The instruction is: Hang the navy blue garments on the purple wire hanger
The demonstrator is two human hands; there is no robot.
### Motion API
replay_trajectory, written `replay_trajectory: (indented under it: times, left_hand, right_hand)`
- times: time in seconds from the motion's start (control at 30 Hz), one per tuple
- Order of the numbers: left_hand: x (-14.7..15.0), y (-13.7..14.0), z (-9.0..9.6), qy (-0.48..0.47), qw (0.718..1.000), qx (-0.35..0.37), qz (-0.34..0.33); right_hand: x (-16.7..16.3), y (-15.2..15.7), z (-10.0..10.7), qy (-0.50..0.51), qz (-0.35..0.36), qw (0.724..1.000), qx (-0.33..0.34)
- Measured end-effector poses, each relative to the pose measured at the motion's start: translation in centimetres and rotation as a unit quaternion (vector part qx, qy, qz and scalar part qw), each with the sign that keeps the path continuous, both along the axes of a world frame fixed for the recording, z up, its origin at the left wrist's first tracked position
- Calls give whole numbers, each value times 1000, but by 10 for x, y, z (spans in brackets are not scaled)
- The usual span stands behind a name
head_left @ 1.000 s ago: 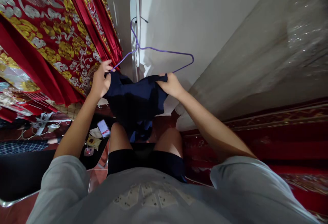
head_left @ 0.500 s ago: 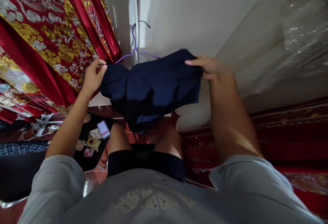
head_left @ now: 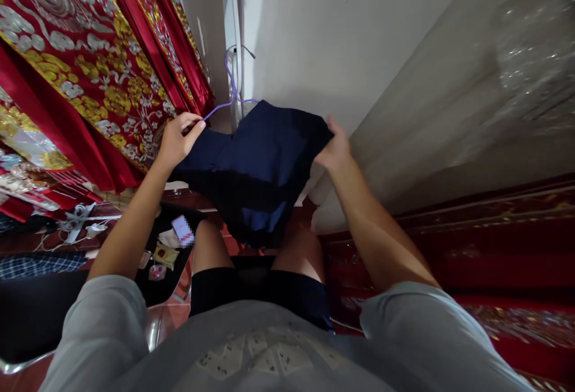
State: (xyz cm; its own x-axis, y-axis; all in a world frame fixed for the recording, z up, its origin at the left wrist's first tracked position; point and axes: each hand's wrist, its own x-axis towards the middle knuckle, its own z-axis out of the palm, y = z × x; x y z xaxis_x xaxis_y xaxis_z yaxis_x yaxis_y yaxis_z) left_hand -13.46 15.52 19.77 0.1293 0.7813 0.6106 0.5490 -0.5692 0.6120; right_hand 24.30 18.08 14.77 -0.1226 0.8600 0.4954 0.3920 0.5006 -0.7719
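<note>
A dark navy garment [head_left: 269, 158] hangs in front of me, stretched between my hands; its exact kind does not show. A purple wire hanger [head_left: 233, 90] rises above it, its lower parts hidden by the cloth. At the garment's left upper corner, my left hand [head_left: 177, 140] pinches the cloth and the hanger's left end between thumb and fingers. My right hand [head_left: 335, 146] grips the garment's right edge, thumb up, with some fingers behind the cloth.
Red curtains with gold and silver decoration [head_left: 117, 75] hang at the left. Plastic-covered material [head_left: 449, 111] leans along the right wall. A black chair [head_left: 175, 272] at lower left bears a phone [head_left: 182, 229] and small packets [head_left: 165, 254]. A power strip [head_left: 78, 224] lies beyond it.
My right hand has moved inward to the left and slightly down, and the garment's right side has bunched closer. My left hand has shifted slightly right and down.
</note>
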Motion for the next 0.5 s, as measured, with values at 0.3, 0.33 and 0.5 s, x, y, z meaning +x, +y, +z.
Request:
replay_trajectory:
  times: [0.3, 0.33, 0.5]
  left_hand:
    - [17, 35, 4, -15, 1000, 21, 11]
    - [18, 34, 5, -22, 1000, 20, 7]
    - [36, 3, 10, -31, 995, 17, -95]
  right_hand:
    - [-12, -30, 55, 3, 27, 999, -31]
    - [-19, -38, 55, 2, 99, 992, -81]
    - [-53, -50, 8, -87, 290, 942, -148]
